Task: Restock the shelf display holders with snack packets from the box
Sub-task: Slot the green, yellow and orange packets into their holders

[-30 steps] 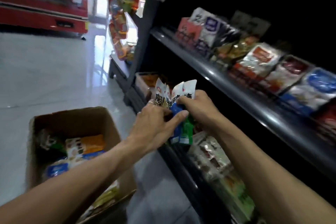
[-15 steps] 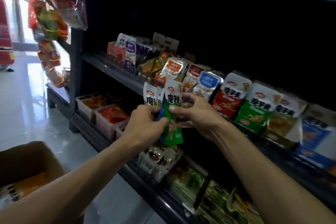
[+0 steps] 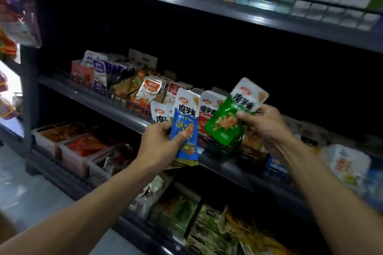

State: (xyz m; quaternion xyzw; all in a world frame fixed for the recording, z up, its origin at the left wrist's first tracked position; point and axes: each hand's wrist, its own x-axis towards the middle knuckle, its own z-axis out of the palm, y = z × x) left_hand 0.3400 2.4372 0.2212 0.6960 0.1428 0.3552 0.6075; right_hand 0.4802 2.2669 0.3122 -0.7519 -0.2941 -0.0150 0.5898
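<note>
A: What is seen at the left side?
B: Clear bins (image 3: 68, 147) with red and orange snacks are placed on the lower shelf. A bundle of packets is held by the left hand (image 3: 159, 145); its fingers are curled round the bundle and the thumb is pressed on the blue packet (image 3: 185, 130) in front.

A: And in the middle?
B: Display holders (image 3: 132, 93) with packets are lined along the middle shelf (image 3: 103, 102), behind the hands. A red packet (image 3: 207, 114) is standing there, just behind the blue one.

A: What is held at the right?
B: A green packet (image 3: 226, 122) is pinched by the right hand (image 3: 265, 124) at its upper part, fingers closed on it. It is tilted and raised in front of the holders, apart from the bundle. More packets (image 3: 344, 163) are seen further right, blurred
</note>
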